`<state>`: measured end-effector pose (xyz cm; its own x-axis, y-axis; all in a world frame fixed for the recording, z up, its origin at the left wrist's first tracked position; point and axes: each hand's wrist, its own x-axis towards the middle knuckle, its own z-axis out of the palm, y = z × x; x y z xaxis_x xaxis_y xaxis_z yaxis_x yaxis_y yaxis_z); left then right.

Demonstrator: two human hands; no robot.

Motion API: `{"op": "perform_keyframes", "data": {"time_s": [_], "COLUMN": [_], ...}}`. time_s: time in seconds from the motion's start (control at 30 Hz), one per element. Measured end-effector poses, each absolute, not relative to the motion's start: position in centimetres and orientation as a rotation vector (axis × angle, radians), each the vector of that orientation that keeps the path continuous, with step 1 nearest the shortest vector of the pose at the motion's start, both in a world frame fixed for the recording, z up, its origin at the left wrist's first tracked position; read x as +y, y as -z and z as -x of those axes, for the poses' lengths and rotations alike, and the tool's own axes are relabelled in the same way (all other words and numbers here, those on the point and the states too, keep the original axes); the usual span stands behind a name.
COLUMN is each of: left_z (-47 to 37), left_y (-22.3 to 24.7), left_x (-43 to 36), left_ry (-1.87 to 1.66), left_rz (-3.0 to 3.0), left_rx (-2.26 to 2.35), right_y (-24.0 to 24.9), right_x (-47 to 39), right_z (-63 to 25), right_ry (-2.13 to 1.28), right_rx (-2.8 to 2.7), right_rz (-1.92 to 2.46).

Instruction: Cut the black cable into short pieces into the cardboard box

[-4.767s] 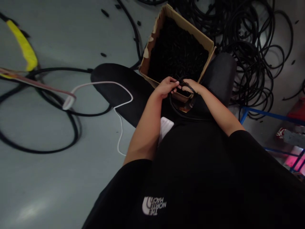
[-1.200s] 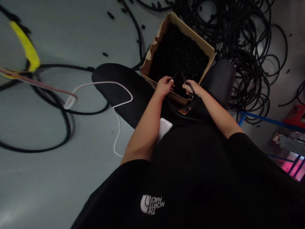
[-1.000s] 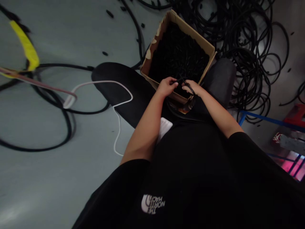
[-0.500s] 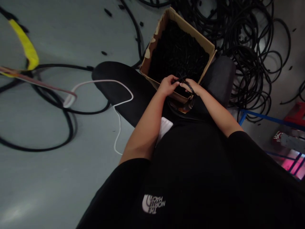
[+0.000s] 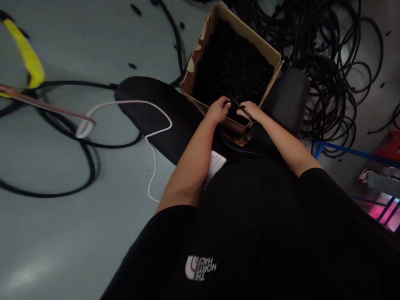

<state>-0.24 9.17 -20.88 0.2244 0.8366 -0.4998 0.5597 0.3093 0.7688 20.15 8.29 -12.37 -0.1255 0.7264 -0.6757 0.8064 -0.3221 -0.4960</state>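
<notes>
A cardboard box [image 5: 275, 54] stands between my knees, with many small black pieces [image 5: 233, 62] inside. Above its near edge, my left hand [image 5: 219, 109] is closed, its fingers pinched on something dark that is too small to make out. Just to the right, my right hand [image 5: 250, 111] is closed on a black cable [image 5: 247, 113], whose end points up and left over the box. A small gap separates the two hands. Part of the cable hangs down by my lap.
Coiled black cables [image 5: 331, 62] lie on the floor to the right. Further black loops [image 5: 90, 162] and a yellow strip [image 5: 29, 58] are at the left. A white cord [image 5: 153, 154] crosses my left knee. A blue frame [image 5: 353, 153] stands at the right.
My hands have moved slightly apart. The cable's free end now shows between them, and the cable at my right hand looks straighter. The view has shifted a little.
</notes>
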Motion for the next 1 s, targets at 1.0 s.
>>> {"op": "perform_keyframes", "data": {"time_s": [1.0], "left_z": [0.5], "left_y": [19.6], "left_x": [9.3], "left_ry": [-0.28], "left_rz": [-1.176], "left_rx": [1.463], "right_y": [12.1], "right_x": [8.4], "right_z": [-20.9], "right_ry": [1.741], "right_rx": [1.594], "right_rz": [-2.196]}}
